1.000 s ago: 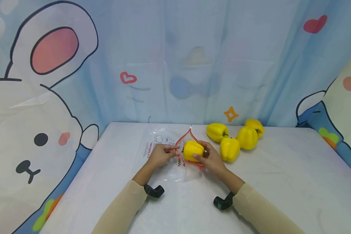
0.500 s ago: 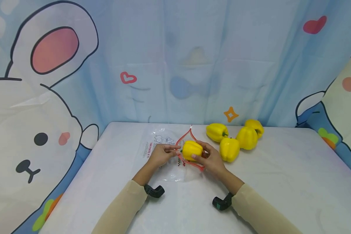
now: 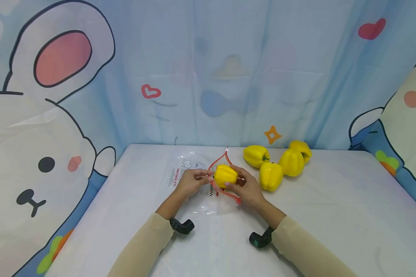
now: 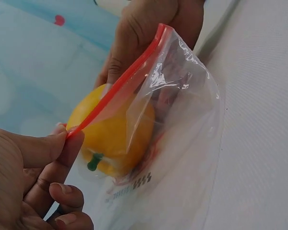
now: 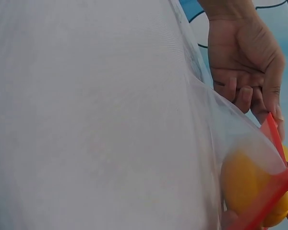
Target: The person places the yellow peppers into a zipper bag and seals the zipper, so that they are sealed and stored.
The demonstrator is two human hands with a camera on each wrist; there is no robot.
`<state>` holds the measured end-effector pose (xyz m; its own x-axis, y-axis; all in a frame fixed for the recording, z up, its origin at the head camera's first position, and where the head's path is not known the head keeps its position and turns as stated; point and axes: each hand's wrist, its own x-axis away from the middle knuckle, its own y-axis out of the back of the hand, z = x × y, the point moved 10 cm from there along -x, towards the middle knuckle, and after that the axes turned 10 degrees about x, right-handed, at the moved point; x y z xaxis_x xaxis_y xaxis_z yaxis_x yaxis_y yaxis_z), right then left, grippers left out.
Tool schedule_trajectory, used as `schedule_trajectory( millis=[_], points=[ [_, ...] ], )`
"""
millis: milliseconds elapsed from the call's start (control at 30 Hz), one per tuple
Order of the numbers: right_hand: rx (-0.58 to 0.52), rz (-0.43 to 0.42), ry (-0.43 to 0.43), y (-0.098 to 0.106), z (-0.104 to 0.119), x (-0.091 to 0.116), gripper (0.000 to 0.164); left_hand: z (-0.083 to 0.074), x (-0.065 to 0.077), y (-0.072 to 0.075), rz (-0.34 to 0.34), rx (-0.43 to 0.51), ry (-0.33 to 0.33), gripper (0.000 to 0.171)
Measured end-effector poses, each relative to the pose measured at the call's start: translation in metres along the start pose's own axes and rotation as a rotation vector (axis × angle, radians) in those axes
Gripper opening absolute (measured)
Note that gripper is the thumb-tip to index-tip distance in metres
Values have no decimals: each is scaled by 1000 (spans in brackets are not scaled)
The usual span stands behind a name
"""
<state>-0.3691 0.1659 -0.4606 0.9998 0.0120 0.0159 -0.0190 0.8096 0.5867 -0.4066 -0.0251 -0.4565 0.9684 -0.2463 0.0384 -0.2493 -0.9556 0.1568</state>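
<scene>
A clear zip bag [image 3: 202, 206] with a red zip edge lies on the table, its mouth spread open toward the right. My left hand [image 3: 192, 182] pinches the red edge between thumb and fingertips, plainly seen in the left wrist view. At the mouth, my right hand [image 3: 247, 186] grips a yellow bell pepper [image 3: 225, 176], thumb on the near side and fingers on the far side. The pepper's green stem [image 4: 94, 162] points into the bag, and clear film covers part of the fruit. Most right fingertips are hidden behind pepper and film.
Several more yellow bell peppers [image 3: 271, 176] stand grouped right of the bag, near the back of the white-covered table [image 3: 332, 215]. A blue cartoon-print curtain [image 3: 228, 77] hangs right behind the table's back edge.
My right hand has moved slightly left with the pepper, bringing it further into the bag's mouth. My left hand keeps its pinch on the red edge. The other peppers stay put.
</scene>
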Motion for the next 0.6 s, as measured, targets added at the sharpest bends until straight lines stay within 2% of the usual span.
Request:
schedule_trajectory(
  millis=[200,400,600],
  points=[
    [-5,8,-8,-1,0,1,68,-1,1,-1,3,46,8,19],
    [-18,21,-14,-1,0,3,65,-1,2,-1,-7,46,6,19],
    [-70,4,-42,0,-2,3,62,2,2,-1,-5,84,36,18]
  ],
)
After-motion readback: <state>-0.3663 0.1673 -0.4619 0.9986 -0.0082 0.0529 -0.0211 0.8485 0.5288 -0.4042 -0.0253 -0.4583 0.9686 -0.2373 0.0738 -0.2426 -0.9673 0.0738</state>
